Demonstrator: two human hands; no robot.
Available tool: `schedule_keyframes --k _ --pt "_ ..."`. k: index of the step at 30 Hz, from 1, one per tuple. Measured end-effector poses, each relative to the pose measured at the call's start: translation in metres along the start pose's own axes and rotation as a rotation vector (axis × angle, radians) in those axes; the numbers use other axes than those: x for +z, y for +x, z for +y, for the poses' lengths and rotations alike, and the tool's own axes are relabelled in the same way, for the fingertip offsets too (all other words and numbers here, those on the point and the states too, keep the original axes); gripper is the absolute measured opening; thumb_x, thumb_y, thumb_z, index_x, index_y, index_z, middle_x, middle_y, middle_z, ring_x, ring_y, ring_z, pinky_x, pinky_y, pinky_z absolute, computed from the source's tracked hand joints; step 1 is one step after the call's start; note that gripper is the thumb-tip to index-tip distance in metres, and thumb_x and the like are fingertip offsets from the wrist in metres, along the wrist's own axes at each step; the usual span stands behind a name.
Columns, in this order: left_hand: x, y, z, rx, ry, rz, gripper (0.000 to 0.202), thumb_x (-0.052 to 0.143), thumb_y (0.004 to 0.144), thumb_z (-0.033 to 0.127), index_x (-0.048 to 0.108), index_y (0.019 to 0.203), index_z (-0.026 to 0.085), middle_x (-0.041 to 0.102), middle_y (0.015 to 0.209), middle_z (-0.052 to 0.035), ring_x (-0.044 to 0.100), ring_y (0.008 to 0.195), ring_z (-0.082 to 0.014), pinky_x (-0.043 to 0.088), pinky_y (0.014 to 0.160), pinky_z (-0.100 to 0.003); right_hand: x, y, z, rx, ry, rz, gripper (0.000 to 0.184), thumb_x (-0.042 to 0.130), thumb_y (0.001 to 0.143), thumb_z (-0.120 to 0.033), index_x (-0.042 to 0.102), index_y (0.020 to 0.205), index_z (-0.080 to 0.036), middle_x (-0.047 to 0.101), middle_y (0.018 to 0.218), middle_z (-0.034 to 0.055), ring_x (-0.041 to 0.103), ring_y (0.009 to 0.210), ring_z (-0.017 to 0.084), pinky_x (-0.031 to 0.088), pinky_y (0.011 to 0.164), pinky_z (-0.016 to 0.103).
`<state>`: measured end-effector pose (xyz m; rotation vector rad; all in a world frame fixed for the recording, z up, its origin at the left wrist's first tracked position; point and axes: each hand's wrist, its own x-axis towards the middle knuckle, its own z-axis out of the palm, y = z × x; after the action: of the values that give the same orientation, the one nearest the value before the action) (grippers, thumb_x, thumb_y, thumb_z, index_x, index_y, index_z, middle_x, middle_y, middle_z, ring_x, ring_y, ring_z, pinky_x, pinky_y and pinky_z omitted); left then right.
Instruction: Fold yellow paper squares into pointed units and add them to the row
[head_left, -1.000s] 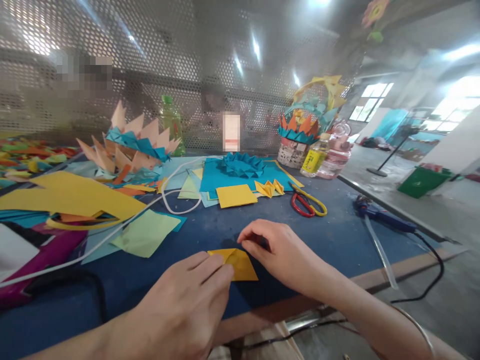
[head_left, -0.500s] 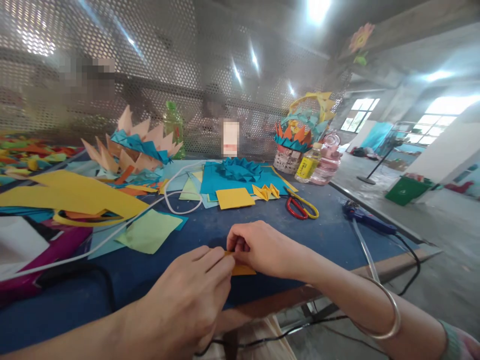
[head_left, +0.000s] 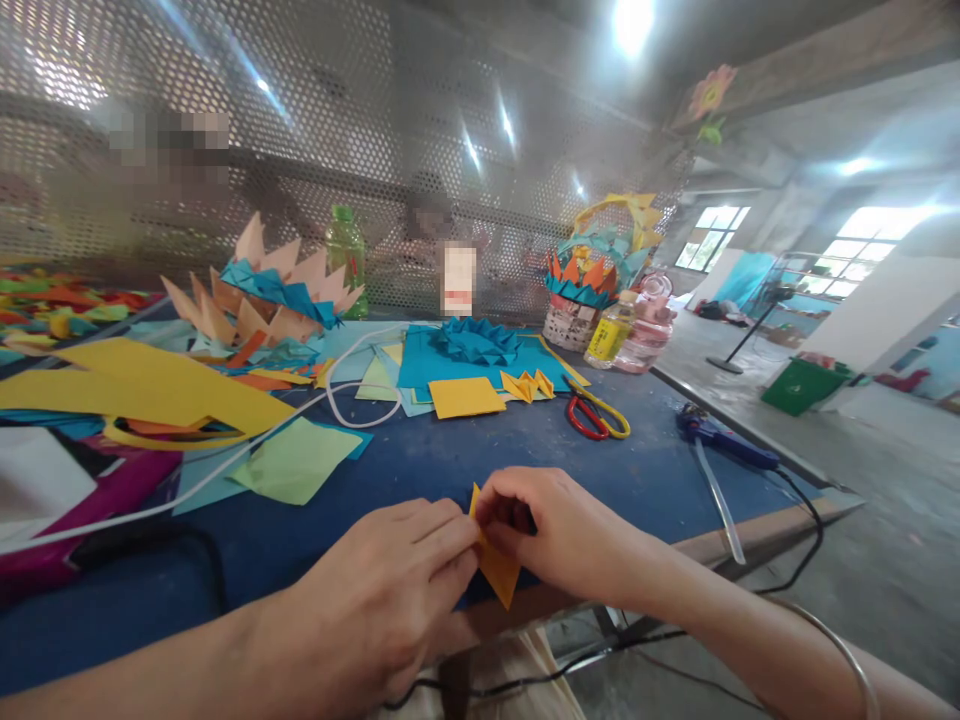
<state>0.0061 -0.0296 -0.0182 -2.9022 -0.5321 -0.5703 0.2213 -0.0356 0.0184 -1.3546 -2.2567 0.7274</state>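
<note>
A small folded orange paper piece (head_left: 496,568) is held upright just above the near edge of the blue table (head_left: 420,465). My left hand (head_left: 390,590) pinches its left side with thumb and fingers closed. My right hand (head_left: 559,535) grips its right side, fingers curled around it. Both hands meet at the paper. A bangle circles my right wrist.
An orange paper square (head_left: 465,396), small folded orange points (head_left: 529,384), a blue pleated rosette (head_left: 476,340), red-and-yellow scissors (head_left: 596,413) and a blue glue gun (head_left: 724,445) with cord lie beyond. Paper sheets and a white cable (head_left: 225,460) cover the left. Paper baskets and bottles stand by a perforated screen.
The orange piece lay flat on the table under my fingers; now both hands have lifted it and turned it on edge, closer to the table's front.
</note>
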Motion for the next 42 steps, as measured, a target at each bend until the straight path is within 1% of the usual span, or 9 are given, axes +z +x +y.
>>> schedule_keyframes --k 3,7,12,17,20,25,29,33,42 --pt "-0.009 0.001 0.003 0.082 -0.056 0.051 0.020 0.057 0.078 0.010 0.060 0.095 0.021 0.067 0.094 -0.0042 0.062 0.085 -0.0199 0.050 0.080 -0.030 0.001 -0.014 0.001 0.024 0.021 0.040 0.018 0.059 0.085 -0.009 0.071 0.089 -0.022 0.069 0.078 -0.0043 0.059 0.067 0.010 0.041 0.061 0.021" --pt "-0.024 0.009 0.008 0.108 -0.064 0.106 0.022 0.053 0.077 0.003 0.062 0.087 0.020 0.070 0.087 -0.0026 0.064 0.077 -0.0181 0.050 0.075 -0.028 0.004 -0.023 0.003 0.074 0.074 0.138 0.021 0.056 0.090 -0.010 0.072 0.095 -0.022 0.073 0.087 -0.0018 0.065 0.074 0.012 0.046 0.066 0.022" --pt "-0.021 0.013 0.006 0.060 -0.123 0.191 0.023 0.043 0.092 0.008 0.064 0.092 0.017 0.072 0.092 -0.0061 0.066 0.079 -0.0179 0.051 0.073 -0.026 0.009 -0.023 0.006 -0.055 -0.017 0.253 0.029 0.051 0.092 -0.003 0.070 0.104 -0.020 0.070 0.096 0.0024 0.065 0.088 0.014 0.049 0.079 0.026" --pt "-0.026 0.017 0.007 0.051 -0.105 0.191 0.038 0.033 0.086 0.000 0.067 0.094 0.015 0.073 0.091 -0.0076 0.067 0.080 -0.0177 0.054 0.074 -0.024 0.007 -0.028 0.018 -0.192 -0.089 0.227 0.038 0.055 0.086 0.003 0.072 0.108 -0.023 0.063 0.103 0.0040 0.061 0.094 0.015 0.050 0.083 0.029" --pt "-0.030 0.018 0.007 0.035 -0.105 0.132 0.040 0.036 0.077 -0.003 0.067 0.095 0.015 0.074 0.092 -0.0064 0.068 0.082 -0.0171 0.054 0.078 -0.023 -0.002 -0.027 0.028 -0.357 -0.099 0.225 0.026 0.060 0.090 -0.003 0.074 0.102 -0.022 0.064 0.109 0.0054 0.060 0.100 0.016 0.049 0.089 0.032" --pt "-0.023 0.011 0.005 0.040 -0.184 0.080 0.044 0.040 0.077 0.003 0.062 0.113 0.017 0.073 0.101 -0.0052 0.068 0.089 -0.0189 0.055 0.079 -0.026 -0.017 -0.012 0.038 -0.535 -0.004 0.052 0.010 0.067 0.092 -0.011 0.074 0.092 -0.018 0.074 0.096 0.0036 0.066 0.095 0.015 0.048 0.091 0.033" --pt "-0.020 0.009 0.003 0.020 -0.216 0.028 0.043 0.043 0.075 0.005 0.061 0.111 0.019 0.071 0.098 -0.0023 0.067 0.088 -0.0179 0.054 0.080 -0.025 -0.020 -0.003 0.042 -0.503 0.121 -0.056 0.006 0.073 0.087 -0.012 0.073 0.088 -0.018 0.077 0.093 0.0035 0.067 0.096 0.015 0.048 0.093 0.033" --pt "-0.027 0.013 0.003 0.072 -0.187 0.081 0.048 0.033 0.074 -0.001 0.060 0.110 0.016 0.072 0.098 -0.0037 0.068 0.087 -0.0152 0.053 0.079 -0.021 -0.017 -0.002 0.047 -0.443 0.205 -0.077 0.007 0.080 0.082 -0.018 0.075 0.086 -0.019 0.075 0.089 0.0025 0.066 0.094 0.016 0.049 0.090 0.031" --pt "-0.024 0.011 -0.002 0.113 -0.252 0.106 0.033 0.038 0.076 0.002 0.061 0.093 0.018 0.071 0.091 -0.0033 0.065 0.077 -0.0153 0.052 0.074 -0.022 -0.016 -0.004 0.043 -0.241 0.118 -0.070 0.005 0.077 0.085 -0.021 0.074 0.086 -0.017 0.063 0.099 0.0028 0.059 0.097 0.015 0.046 0.090 0.030"
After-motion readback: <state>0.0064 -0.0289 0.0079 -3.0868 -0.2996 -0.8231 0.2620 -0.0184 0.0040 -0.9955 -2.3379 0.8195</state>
